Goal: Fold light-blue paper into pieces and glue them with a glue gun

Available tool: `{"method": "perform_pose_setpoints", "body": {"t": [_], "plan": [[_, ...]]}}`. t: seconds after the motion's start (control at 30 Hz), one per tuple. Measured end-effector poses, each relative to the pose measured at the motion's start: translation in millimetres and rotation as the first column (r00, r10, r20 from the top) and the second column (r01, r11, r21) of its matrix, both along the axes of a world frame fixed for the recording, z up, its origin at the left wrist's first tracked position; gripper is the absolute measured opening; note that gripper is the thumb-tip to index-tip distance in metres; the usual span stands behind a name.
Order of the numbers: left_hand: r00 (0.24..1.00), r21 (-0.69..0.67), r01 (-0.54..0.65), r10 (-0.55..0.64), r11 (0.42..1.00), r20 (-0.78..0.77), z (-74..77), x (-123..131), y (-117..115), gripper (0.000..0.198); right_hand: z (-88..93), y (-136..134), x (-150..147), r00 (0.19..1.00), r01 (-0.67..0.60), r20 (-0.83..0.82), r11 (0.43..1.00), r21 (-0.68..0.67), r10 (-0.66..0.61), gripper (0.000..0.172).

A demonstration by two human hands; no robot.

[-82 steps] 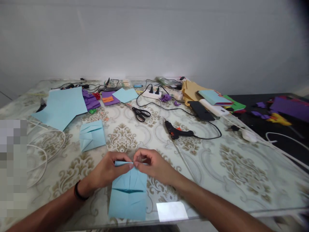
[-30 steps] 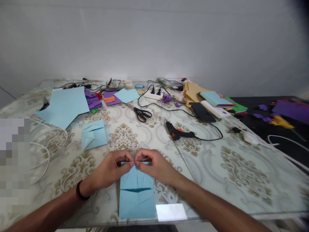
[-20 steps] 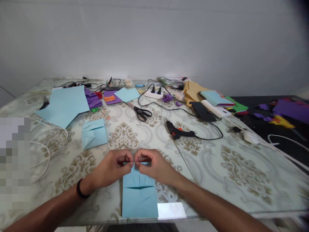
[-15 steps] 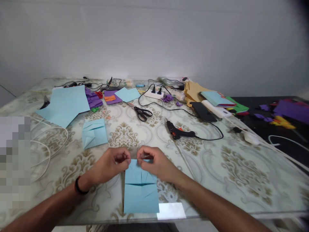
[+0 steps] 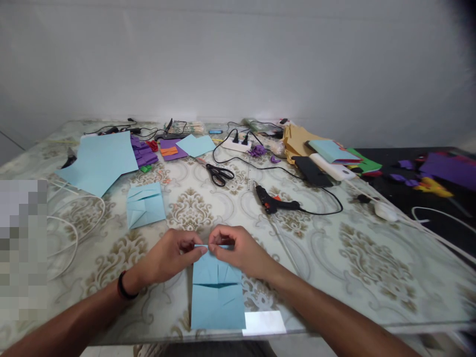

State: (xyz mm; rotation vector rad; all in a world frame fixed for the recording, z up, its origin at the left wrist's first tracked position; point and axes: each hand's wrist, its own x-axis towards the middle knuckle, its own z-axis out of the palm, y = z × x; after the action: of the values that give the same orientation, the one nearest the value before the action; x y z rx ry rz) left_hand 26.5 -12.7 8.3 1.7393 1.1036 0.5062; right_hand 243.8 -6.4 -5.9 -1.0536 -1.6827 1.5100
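A light blue folded paper [image 5: 217, 307] lies on the table near its front edge, with creases and a fold line across its middle. At its far edge, my left hand [image 5: 180, 255] pinches the paper between thumb and fingers. My right hand [image 5: 234, 250] pinches the same far edge just to the right, the fingertips of both hands almost meeting. Beyond my left hand lies another folded blue paper [image 5: 146, 206], smaller and creased. A black glue gun [image 5: 277, 202] rests farther off to the right, and black-handled scissors [image 5: 219, 174] lie behind it.
Large blue sheets [image 5: 104, 161] and purple paper strips [image 5: 143, 151] lie at the back left. A white power strip [image 5: 237, 144] stands at the back, with black cords. A dark phone [image 5: 312, 171], a white power bank [image 5: 332, 167] and brown paper [image 5: 299, 141] occupy the right.
My left hand has shifted slightly right along the paper's far edge, bringing its fingertips closer to my right hand. The right hand has moved only a little.
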Motion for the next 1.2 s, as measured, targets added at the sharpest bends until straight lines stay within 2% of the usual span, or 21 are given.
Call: {"method": "perform_pose_setpoints", "body": {"t": [0.17,0.33,0.57,0.7,0.8,1.07,1.2], "plan": [[0.999,0.036,-0.031,0.03,0.999,0.015,3.6,-7.0,4.7,0.034,3.2,4.9,4.5,0.999,0.032,-0.015,0.999,0.004,-0.032,0.014],[0.995,0.033,-0.094,0.093,0.995,0.031,0.9,-8.0,7.2,0.031,1.4,6.5,5.3,0.999,0.034,-0.031,0.999,0.003,-0.034,0.016],[1.0,0.072,-0.003,0.001,0.997,0.015,-2.5,-1.0,3.4,0.018,-5.2,0.7,-1.9,0.999,-0.024,-0.044,1.0,0.019,0.025,0.009],[0.998,0.069,0.0,-0.005,0.998,0.062,-2.2,1.1,1.4,0.015,-6.9,-1.4,-5.2,1.0,0.006,0.025,0.998,0.058,-0.008,0.002],[0.992,0.051,0.019,-0.025,0.999,0.123,-2.5,0.5,0.2,0.015,-6.4,-3.2,-6.0,0.999,0.002,0.039,0.997,0.076,-0.005,0.005],[0.995,0.079,-0.043,0.036,0.996,0.093,1.2,-5.5,4.3,0.014,-0.8,2.0,3.8,0.999,-0.004,0.044,0.999,0.044,0.002,0.002],[0.994,0.047,-0.042,0.037,0.998,0.1,1.0,-2.9,3.6,0.013,-0.2,2.9,3.3,0.998,-0.012,0.064,0.999,0.036,0.01,0.003]]}}
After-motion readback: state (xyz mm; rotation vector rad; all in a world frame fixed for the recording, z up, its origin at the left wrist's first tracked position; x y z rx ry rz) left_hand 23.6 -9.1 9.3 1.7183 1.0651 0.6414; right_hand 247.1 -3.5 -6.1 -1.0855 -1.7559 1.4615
